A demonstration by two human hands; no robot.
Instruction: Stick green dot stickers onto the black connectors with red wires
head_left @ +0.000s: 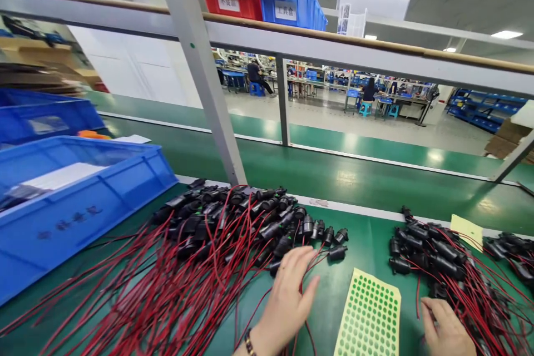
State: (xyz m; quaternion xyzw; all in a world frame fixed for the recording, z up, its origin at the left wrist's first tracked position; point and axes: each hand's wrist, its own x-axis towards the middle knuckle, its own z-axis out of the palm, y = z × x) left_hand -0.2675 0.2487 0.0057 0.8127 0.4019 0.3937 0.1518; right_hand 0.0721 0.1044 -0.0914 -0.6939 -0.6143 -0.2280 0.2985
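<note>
My left hand [290,295], with a beaded bracelet at the wrist, is over the right edge of a large pile of black cylindrical parts [233,217] with long red wires. Its thumb and fingers are apart and I see nothing held. Beside a smaller pile of the same black parts [434,250] is my right hand [444,325], fingers curled near the red wires; whether it grips anything is not visible. Between the hands lies a pale yellow sheet [369,314] of green round stickers. Another small yellow sheet [466,231] lies behind the right pile.
Blue bins [79,206] stand on the left of the green table [362,233]. A grey post [204,67] rises behind the large pile. A shelf above carries a red bin [229,0] and a blue bin [292,8]. People sit at far benches.
</note>
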